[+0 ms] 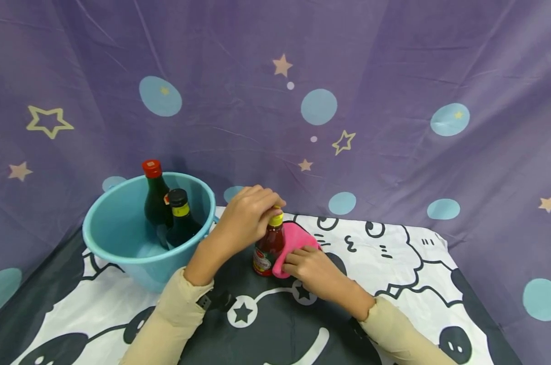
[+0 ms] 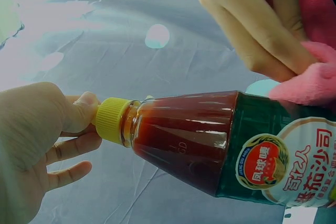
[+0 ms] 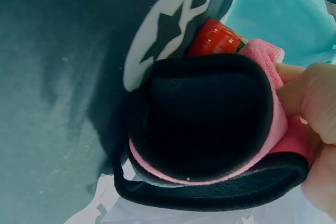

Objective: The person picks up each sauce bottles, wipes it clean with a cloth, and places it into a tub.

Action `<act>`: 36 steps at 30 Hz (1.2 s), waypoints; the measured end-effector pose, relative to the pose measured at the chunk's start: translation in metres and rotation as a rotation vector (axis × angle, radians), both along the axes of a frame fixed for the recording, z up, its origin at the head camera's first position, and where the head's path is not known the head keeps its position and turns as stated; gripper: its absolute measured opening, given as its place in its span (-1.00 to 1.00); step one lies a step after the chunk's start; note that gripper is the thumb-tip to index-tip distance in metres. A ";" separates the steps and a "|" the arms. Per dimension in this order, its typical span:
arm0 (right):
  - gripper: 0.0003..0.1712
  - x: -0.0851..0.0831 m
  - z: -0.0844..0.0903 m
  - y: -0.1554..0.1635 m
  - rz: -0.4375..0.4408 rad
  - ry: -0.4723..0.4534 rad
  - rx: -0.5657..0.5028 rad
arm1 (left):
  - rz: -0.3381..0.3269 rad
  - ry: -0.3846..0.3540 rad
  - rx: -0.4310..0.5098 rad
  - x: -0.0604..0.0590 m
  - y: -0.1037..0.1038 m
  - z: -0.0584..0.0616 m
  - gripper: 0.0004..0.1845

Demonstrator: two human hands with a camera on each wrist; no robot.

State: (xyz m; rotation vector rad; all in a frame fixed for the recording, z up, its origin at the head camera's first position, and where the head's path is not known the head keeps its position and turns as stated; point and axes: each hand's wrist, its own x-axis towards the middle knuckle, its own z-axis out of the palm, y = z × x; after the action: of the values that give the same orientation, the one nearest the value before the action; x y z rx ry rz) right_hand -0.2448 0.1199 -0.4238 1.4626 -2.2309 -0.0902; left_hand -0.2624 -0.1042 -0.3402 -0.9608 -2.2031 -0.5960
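Note:
A small red sauce bottle (image 1: 268,251) with a yellow cap (image 2: 110,119) stands upright on the patterned tablecloth (image 1: 394,263). My left hand (image 1: 250,215) grips it from above, fingers curled round the cap. My right hand (image 1: 314,268) holds a pink cloth (image 1: 293,241) pressed against the bottle's right side. In the right wrist view the pink cloth (image 3: 262,56) and its black underside (image 3: 205,114) fill the frame, with the red bottle (image 3: 212,38) behind. In the left wrist view my right hand (image 2: 257,19) pinches the cloth (image 2: 310,82) on the bottle (image 2: 210,140).
A light blue bucket (image 1: 120,238) stands to the left, touching distance from my left forearm. It holds two dark bottles, one red-capped (image 1: 154,195), one black-capped (image 1: 180,218). A purple star-printed backdrop (image 1: 371,101) hangs close behind the table.

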 end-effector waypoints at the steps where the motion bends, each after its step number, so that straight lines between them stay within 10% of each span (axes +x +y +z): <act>1: -0.68 0.000 -0.001 0.000 0.003 0.000 0.008 | -0.001 0.000 0.000 0.000 0.000 0.000 -0.94; 19: -0.57 -0.002 -0.011 0.003 -0.014 -0.102 0.060 | -0.005 -0.015 0.006 0.002 -0.001 -0.001 -0.95; 36: -0.50 -0.025 0.047 0.020 -0.037 0.001 -0.411 | -0.002 -0.015 0.006 0.001 -0.002 -0.001 -0.95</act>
State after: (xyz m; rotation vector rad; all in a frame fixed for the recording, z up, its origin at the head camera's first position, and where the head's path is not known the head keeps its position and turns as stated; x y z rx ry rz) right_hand -0.2695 0.1397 -0.3768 1.1961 -2.1152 0.3363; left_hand -0.2612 -0.1062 -0.3409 -0.9585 -2.2119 -0.6125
